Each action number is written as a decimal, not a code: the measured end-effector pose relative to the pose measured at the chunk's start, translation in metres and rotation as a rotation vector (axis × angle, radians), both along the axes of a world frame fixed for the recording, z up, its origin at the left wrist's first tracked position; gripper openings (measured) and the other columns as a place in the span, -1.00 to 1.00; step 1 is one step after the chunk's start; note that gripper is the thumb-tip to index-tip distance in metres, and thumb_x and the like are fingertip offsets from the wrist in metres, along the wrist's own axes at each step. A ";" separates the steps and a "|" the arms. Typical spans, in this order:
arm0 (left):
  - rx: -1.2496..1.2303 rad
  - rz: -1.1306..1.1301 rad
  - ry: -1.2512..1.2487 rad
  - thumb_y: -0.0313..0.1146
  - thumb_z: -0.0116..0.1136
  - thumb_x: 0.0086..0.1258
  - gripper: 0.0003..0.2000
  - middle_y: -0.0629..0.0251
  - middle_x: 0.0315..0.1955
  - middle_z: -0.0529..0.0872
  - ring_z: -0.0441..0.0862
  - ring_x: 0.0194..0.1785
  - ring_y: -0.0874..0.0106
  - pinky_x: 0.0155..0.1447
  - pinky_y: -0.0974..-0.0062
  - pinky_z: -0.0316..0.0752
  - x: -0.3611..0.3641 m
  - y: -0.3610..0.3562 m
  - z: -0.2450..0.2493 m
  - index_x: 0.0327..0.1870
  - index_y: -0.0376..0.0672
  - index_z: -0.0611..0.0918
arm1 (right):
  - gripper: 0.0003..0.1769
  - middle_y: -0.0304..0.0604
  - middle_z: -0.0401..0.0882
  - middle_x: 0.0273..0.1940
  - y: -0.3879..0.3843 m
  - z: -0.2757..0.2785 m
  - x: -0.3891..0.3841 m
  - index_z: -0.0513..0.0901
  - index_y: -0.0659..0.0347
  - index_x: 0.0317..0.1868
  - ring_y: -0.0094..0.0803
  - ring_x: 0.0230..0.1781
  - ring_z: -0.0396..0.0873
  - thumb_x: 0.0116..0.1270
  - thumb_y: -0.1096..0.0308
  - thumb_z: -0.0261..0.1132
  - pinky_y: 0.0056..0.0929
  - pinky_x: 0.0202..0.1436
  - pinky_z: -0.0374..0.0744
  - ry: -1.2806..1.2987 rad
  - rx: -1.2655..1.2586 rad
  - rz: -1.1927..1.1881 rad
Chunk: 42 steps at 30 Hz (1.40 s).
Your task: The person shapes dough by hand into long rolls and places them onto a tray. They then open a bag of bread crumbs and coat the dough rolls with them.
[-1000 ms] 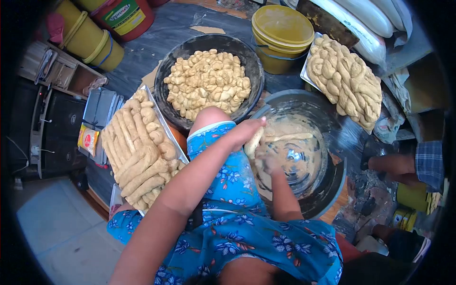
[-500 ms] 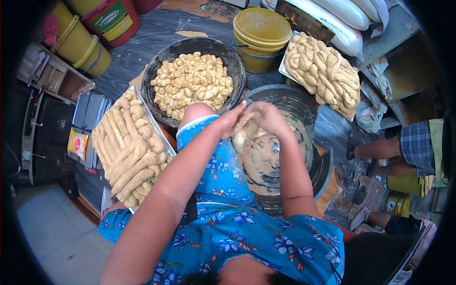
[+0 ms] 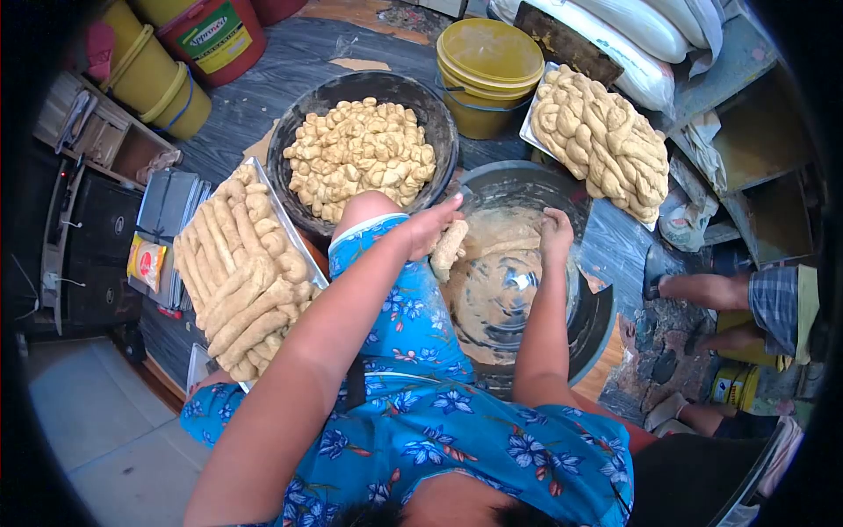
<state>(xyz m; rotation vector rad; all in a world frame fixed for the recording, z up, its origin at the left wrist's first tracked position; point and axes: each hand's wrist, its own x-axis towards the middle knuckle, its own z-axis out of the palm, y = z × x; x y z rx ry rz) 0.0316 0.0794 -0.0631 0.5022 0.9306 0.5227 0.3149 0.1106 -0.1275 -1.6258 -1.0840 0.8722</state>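
From where I stand, the bare hands are apart over a wide, dark grey, round basin (image 3: 595, 321). The left hand (image 3: 428, 228) is at its ten o'clock side, with a short, pale tan, crumb-coated dough piece (image 3: 450, 250) right below its fingers; I can't tell how firmly it's gripped. The right hand (image 3: 556, 230), fingers bent inward, is towards one o'clock. Between them a tan dough strand (image 3: 505, 248) lies over the powdery basin floor, reaching close to the right hand, though whether those fingers pinch it I can't say.

Around the basin, a black round tub (image 3: 284, 180) heaped with small dough lumps (image 3: 360, 158) sits at ten o'clock, a yellow lidded plastic bucket (image 3: 490, 79) at twelve, a tray of braided dough (image 3: 601, 145) at one, and a metal tray of dough rolls (image 3: 246, 277) at nine.
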 end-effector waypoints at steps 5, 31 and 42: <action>0.065 -0.079 0.055 0.25 -0.08 0.41 -0.26 0.10 0.13 0.54 0.57 0.07 0.36 0.02 0.37 0.56 0.001 -0.004 0.010 0.33 -0.27 0.38 | -0.58 -0.01 0.55 0.15 -0.012 0.020 -0.012 0.58 0.24 0.07 -0.23 0.17 0.49 0.13 0.52 0.32 -0.32 0.34 0.36 -0.284 0.089 0.227; 1.163 0.002 0.768 -0.24 0.36 0.16 -0.53 0.40 -0.17 0.66 0.54 -0.02 0.43 0.09 0.38 0.41 -0.106 -0.084 0.121 0.12 -0.15 0.62 | -0.37 -0.17 0.56 -0.26 -0.028 0.144 -0.141 0.41 0.14 0.25 -0.37 -0.36 0.54 0.31 -0.07 0.24 -0.43 -0.26 0.58 1.214 0.094 0.827; 0.648 0.628 0.809 -0.31 0.35 0.21 -0.63 0.46 -0.23 0.69 0.55 -0.33 0.69 -0.36 0.71 0.42 -0.298 -0.227 0.177 0.07 -0.12 0.67 | -0.54 -0.35 0.40 -0.48 -0.032 0.198 -0.293 0.45 0.16 0.13 -0.66 -0.63 0.28 0.19 0.59 0.22 -0.68 -0.60 0.26 0.796 -0.149 1.067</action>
